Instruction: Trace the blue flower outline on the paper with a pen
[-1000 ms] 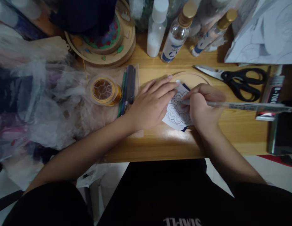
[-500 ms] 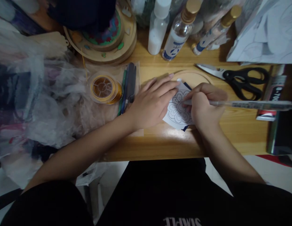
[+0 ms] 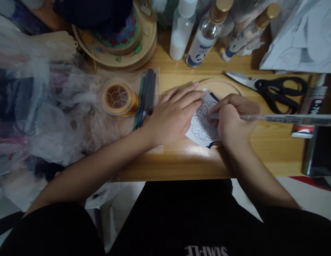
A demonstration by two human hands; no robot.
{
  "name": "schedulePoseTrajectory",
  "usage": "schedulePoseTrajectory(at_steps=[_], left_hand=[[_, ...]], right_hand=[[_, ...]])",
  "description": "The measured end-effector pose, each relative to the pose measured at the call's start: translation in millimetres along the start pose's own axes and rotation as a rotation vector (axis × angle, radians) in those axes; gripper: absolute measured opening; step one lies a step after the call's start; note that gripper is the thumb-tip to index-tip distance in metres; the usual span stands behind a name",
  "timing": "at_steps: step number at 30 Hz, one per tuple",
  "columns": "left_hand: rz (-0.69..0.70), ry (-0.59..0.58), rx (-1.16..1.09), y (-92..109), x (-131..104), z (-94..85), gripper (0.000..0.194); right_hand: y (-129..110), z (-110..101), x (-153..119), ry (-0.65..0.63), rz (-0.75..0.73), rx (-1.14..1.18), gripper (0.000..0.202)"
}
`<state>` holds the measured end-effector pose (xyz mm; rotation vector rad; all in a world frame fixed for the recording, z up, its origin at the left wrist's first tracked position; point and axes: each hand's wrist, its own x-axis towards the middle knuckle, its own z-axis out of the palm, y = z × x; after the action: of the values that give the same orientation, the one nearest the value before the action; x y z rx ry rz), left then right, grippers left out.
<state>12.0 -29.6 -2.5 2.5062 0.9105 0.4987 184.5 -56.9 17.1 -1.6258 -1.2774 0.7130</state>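
A white paper (image 3: pixel 201 133) printed with a flower pattern lies over a dark blue piece (image 3: pixel 210 145), on a round wooden board (image 3: pixel 221 86). My left hand (image 3: pixel 176 115) rests flat, fingers stretched out and a little apart, its fingertips on the paper's left edge. In my right hand (image 3: pixel 231 119) is a clear pen (image 3: pixel 285 118), pinched near its tip. The tip points at the middle of the flower, and the pen's long end sticks out to the right. My right hand covers the paper's right side.
Scissors (image 3: pixel 277 89), a glue tube (image 3: pixel 310 110) and a dark box (image 3: pixel 320 151) lie at the right. Bottles (image 3: pixel 201 42) stand behind. A yellow thread spool (image 3: pixel 118 99), pens (image 3: pixel 146 96) and crumpled plastic bags (image 3: pixel 66 113) are at the left.
The whole view has shifted slightly. Both hands keep nearly the same pose, with the pen tip still at the flower's middle.
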Motion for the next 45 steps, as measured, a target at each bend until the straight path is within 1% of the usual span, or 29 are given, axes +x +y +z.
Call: schedulePoseTrajectory(at_steps=[9, 15, 19, 24, 28, 34, 37, 40, 45], left_hand=[[0.004, 0.009, 0.003, -1.6, -0.3, 1.2, 0.043], [0.009, 0.006, -0.005, -1.1, -0.6, 0.2, 0.043], [0.012, -0.004, 0.006, -0.4, -0.6, -0.7, 0.043], [0.016, -0.01, 0.01, -0.3, -0.4, -2.5, 0.042], [0.005, -0.013, 0.007, -0.4, -0.6, -3.0, 0.042], [-0.001, -0.025, -0.004, 0.0, -0.6, -3.3, 0.042], [0.011, -0.008, 0.003, -0.4, -0.7, -2.6, 0.042], [0.013, -0.001, 0.01, -0.6, -1.0, -2.1, 0.042], [-0.006, -0.016, 0.015, 0.5, -0.9, -3.1, 0.041]], right_hand=[[4.7, -0.4, 0.5, 0.004, 0.004, 0.02, 0.02], [6.5, 1.1, 2.0, 0.076, 0.127, 0.146, 0.021], [8.4, -0.2, 2.2, 0.098, 0.074, 0.12, 0.021], [8.9, -1.7, 1.6, 0.056, 0.006, 0.031, 0.022], [9.1, -1.7, 2.2, 0.028, 0.012, 0.015, 0.022], [8.1, -1.9, 2.2, 0.022, 0.018, 0.002, 0.021], [7.7, -1.9, 2.2, 0.018, 0.003, 0.007, 0.02], [7.9, -1.9, 2.6, 0.015, -0.006, -0.009, 0.022], [8.5, -2.1, 2.8, 0.004, 0.025, -0.029, 0.026]])
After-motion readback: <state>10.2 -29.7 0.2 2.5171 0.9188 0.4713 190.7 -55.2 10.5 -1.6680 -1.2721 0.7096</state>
